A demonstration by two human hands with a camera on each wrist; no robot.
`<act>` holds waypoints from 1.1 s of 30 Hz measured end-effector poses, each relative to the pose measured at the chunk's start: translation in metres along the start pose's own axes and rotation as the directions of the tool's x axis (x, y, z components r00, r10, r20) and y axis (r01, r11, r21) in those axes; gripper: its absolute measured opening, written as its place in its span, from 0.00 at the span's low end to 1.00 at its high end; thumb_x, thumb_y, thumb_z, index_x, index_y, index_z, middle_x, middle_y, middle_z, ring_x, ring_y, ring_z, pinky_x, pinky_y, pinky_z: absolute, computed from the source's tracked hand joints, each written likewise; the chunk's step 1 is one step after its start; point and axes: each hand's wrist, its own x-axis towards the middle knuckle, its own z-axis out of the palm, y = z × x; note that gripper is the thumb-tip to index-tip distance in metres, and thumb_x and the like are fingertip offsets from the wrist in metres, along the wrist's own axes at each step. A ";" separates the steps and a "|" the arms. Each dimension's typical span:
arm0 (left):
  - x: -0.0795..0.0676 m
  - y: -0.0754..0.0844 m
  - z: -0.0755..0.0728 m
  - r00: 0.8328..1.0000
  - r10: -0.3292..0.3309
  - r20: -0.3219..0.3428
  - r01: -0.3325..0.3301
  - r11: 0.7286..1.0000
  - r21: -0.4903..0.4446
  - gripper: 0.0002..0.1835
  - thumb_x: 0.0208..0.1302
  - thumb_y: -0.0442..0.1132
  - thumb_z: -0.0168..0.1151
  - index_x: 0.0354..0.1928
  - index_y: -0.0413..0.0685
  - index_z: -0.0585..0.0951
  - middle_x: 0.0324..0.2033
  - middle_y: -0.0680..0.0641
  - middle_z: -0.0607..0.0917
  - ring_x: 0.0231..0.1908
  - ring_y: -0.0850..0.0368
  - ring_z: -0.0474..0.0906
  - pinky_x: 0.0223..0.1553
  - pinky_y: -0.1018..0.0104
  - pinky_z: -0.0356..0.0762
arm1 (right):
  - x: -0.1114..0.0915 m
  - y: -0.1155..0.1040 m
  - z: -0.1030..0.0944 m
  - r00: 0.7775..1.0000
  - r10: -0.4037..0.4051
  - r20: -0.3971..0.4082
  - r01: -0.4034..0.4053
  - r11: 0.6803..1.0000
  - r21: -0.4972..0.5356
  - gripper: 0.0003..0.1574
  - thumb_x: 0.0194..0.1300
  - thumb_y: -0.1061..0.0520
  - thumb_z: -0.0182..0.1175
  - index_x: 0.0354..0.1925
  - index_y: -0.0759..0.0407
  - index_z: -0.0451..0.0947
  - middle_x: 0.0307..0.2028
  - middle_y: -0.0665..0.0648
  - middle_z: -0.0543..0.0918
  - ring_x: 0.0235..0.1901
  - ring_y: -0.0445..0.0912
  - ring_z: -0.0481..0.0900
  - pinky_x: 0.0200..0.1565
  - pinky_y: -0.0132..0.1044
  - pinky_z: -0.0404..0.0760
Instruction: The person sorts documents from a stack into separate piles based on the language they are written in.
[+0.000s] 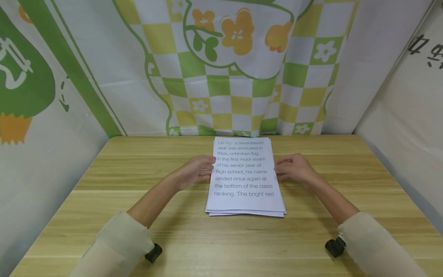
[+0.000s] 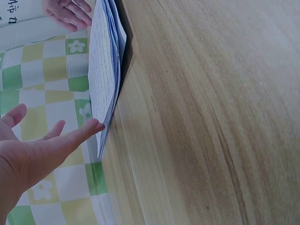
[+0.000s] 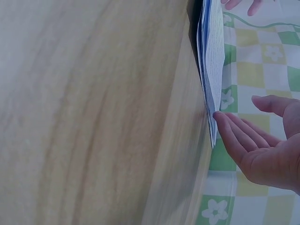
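Note:
A stack of printed paper sheets [image 1: 243,173] lies on the wooden table, its lower edges slightly uneven. Large English text covers the top sheet. At the stack's left edge is my left hand [image 1: 195,171], with fingers extended and fingertips at the paper's side. My right hand [image 1: 294,168] is at the opposite edge, its fingertips against or very close to the sheets. In the left wrist view, the left hand [image 2: 42,150] has its thumb apart from the fingers. The right wrist view shows the right hand [image 3: 262,140] with fingers fairly straight, touching the edge of the stack [image 3: 213,61].
The wooden table [image 1: 152,215] extends around the stack on both sides and in front. Behind it hangs a green and yellow checked curtain [image 1: 235,92]. White printed cloth walls [image 1: 398,115] stand at the sides. Dark wrist devices [image 1: 335,247] sit beneath the sleeves.

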 end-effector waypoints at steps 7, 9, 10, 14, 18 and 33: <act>0.000 0.001 0.001 1.000 0.020 -0.022 -0.020 0.999 0.025 0.30 0.80 0.38 0.42 0.77 0.28 0.55 0.74 0.24 0.59 0.74 0.30 0.58 0.77 0.43 0.61 | 0.001 0.000 -0.001 0.998 0.007 -0.066 -0.008 1.000 -0.006 0.29 0.70 0.66 0.63 0.63 0.84 0.69 0.52 0.76 0.84 0.43 0.57 0.89 0.50 0.45 0.90; 0.002 0.001 0.002 0.999 0.019 -0.046 -0.018 1.000 0.023 0.30 0.80 0.39 0.42 0.77 0.28 0.56 0.73 0.24 0.60 0.73 0.30 0.60 0.76 0.44 0.63 | 0.003 0.001 -0.001 0.996 0.009 -0.092 -0.009 1.000 0.002 0.29 0.70 0.66 0.64 0.63 0.83 0.70 0.51 0.75 0.85 0.42 0.52 0.89 0.49 0.43 0.90; 0.003 0.001 0.003 0.998 0.016 -0.060 -0.014 1.000 0.020 0.30 0.80 0.39 0.42 0.76 0.28 0.57 0.73 0.24 0.61 0.73 0.31 0.61 0.75 0.44 0.65 | 0.004 0.002 -0.001 0.995 0.010 -0.100 -0.009 1.000 0.010 0.29 0.70 0.66 0.64 0.63 0.83 0.70 0.51 0.74 0.85 0.42 0.50 0.89 0.49 0.42 0.90; 0.009 0.002 0.006 0.992 -0.014 -0.125 0.014 1.000 -0.002 0.30 0.78 0.41 0.46 0.75 0.28 0.62 0.72 0.24 0.64 0.71 0.32 0.65 0.73 0.47 0.70 | 0.008 0.002 0.000 0.992 0.038 -0.118 -0.033 0.999 0.040 0.30 0.69 0.66 0.65 0.64 0.81 0.70 0.50 0.72 0.86 0.39 0.44 0.88 0.47 0.38 0.90; 0.014 0.002 0.007 0.985 -0.031 -0.169 0.028 0.999 -0.019 0.30 0.78 0.40 0.46 0.75 0.29 0.62 0.71 0.24 0.66 0.70 0.32 0.67 0.71 0.48 0.72 | 0.013 0.003 0.003 0.991 0.058 -0.123 -0.054 0.998 0.032 0.29 0.69 0.66 0.65 0.64 0.79 0.72 0.51 0.71 0.86 0.35 0.42 0.86 0.42 0.35 0.90; 0.021 0.000 0.008 0.969 -0.009 -0.245 0.006 1.000 -0.015 0.26 0.78 0.33 0.49 0.74 0.29 0.64 0.62 0.28 0.75 0.56 0.38 0.80 0.63 0.50 0.81 | 0.022 0.013 0.012 0.989 0.091 -0.117 -0.084 0.995 0.061 0.23 0.69 0.70 0.63 0.59 0.80 0.73 0.46 0.70 0.85 0.33 0.43 0.85 0.35 0.35 0.91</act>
